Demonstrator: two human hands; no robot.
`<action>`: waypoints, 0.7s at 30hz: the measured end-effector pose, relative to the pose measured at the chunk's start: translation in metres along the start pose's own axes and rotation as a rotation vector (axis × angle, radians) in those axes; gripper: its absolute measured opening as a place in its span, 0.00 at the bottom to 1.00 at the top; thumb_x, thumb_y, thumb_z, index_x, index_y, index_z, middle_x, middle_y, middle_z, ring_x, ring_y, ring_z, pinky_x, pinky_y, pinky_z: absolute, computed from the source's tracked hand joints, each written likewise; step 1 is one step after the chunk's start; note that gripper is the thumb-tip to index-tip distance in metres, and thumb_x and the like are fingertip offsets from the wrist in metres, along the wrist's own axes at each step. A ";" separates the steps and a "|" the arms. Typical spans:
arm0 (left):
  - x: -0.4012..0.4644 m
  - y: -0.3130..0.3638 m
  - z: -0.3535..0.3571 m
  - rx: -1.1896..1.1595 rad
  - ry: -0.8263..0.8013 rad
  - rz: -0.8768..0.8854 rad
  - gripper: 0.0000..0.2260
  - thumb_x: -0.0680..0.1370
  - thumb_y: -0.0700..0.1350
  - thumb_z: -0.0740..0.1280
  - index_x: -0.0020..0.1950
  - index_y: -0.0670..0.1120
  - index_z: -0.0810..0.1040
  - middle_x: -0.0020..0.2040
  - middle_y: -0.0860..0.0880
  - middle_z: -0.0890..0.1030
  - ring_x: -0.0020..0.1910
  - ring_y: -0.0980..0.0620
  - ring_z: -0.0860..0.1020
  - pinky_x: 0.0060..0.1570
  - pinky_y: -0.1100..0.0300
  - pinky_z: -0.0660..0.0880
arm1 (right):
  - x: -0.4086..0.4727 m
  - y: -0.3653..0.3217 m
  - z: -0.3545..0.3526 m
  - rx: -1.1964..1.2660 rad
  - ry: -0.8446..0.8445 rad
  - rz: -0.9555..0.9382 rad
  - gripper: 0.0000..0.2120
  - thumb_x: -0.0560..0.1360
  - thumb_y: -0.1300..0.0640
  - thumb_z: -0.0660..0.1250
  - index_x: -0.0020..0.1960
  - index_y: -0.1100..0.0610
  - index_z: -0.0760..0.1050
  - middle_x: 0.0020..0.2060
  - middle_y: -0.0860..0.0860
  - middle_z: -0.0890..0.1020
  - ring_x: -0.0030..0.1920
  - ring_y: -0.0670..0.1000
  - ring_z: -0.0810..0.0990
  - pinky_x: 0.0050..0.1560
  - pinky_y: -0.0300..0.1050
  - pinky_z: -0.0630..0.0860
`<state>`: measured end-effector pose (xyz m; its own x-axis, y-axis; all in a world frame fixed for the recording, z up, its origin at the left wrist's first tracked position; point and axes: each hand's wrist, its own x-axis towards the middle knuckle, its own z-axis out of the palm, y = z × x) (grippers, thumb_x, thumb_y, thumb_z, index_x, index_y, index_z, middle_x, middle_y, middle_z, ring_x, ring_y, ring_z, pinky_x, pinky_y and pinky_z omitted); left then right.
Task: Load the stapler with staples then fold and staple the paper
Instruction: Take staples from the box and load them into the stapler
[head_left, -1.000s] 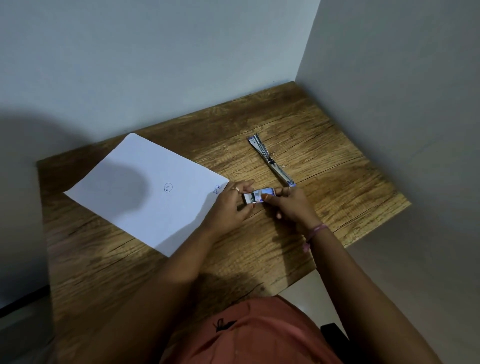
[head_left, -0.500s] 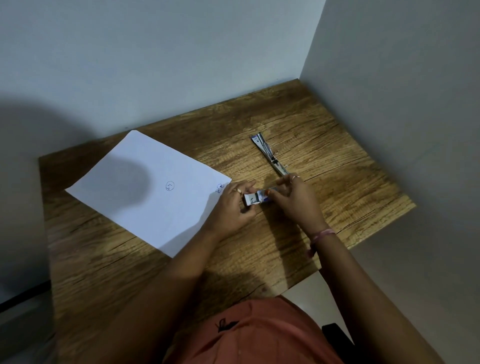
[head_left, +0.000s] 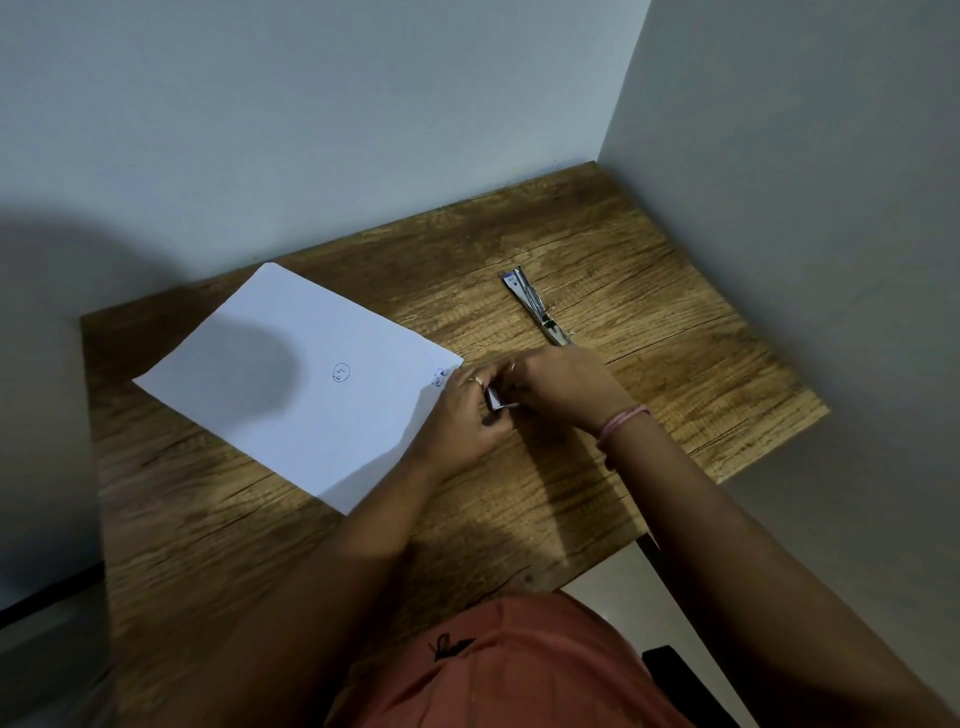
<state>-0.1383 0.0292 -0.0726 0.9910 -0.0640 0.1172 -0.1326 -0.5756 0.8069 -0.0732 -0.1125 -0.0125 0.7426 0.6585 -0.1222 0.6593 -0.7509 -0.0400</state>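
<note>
- Right, small staple box (head_left: 494, 399) sat between both hands near the middle of the wooden counter (head_left: 649, 291); only its pale left end showed, contents hidden, so could not tell if staples were inside.
- Left hand (head_left: 470, 415) gripped the box's left end, fingers curled round it, ring (head_left: 475, 381) on one finger; heel of the hand lay over the near right corner of the paper (head_left: 291, 379).
- Right hand (head_left: 563, 384) covered the box's right part from above, fingers bent down onto it; exact pinch hidden under the hand, looked like holding the box.
- Pink thread band (head_left: 621, 423) on the right wrist.
- Stapler (head_left: 537, 306) lay opened out flat and long on the counter, just beyond the right hand; its near end reached the knuckles, could not tell if touching. Neither hand held it.
- Paper was flat, unfolded, left of the hands, with a circled number written mid-sheet and blue scribble at the corner by the left hand.
- Head shadow fell on the paper's left half.
- Counter stood in a corner, grey walls behind and to the right.
</note>
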 end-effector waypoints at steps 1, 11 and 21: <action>0.000 0.000 0.000 0.004 0.004 0.006 0.26 0.72 0.41 0.69 0.70 0.46 0.69 0.67 0.47 0.74 0.67 0.54 0.67 0.67 0.62 0.63 | 0.001 -0.001 0.001 -0.016 -0.002 -0.001 0.10 0.77 0.49 0.63 0.53 0.51 0.79 0.49 0.51 0.83 0.48 0.53 0.82 0.39 0.44 0.71; 0.000 0.002 -0.002 0.003 0.006 -0.033 0.25 0.73 0.42 0.69 0.70 0.46 0.70 0.65 0.47 0.75 0.65 0.53 0.70 0.64 0.63 0.65 | -0.017 0.015 -0.006 0.444 0.043 0.131 0.07 0.74 0.50 0.68 0.49 0.51 0.80 0.36 0.46 0.79 0.35 0.42 0.75 0.35 0.37 0.66; 0.001 0.008 -0.001 0.001 0.030 -0.043 0.22 0.74 0.42 0.71 0.68 0.43 0.72 0.64 0.45 0.76 0.64 0.50 0.73 0.66 0.51 0.70 | -0.066 0.044 0.012 0.748 -0.208 0.303 0.03 0.73 0.58 0.70 0.41 0.52 0.82 0.31 0.50 0.84 0.26 0.42 0.80 0.29 0.35 0.75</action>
<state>-0.1386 0.0255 -0.0653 0.9949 -0.0146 0.1000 -0.0900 -0.5780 0.8111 -0.0947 -0.1901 -0.0179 0.7898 0.4549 -0.4116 0.1276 -0.7781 -0.6151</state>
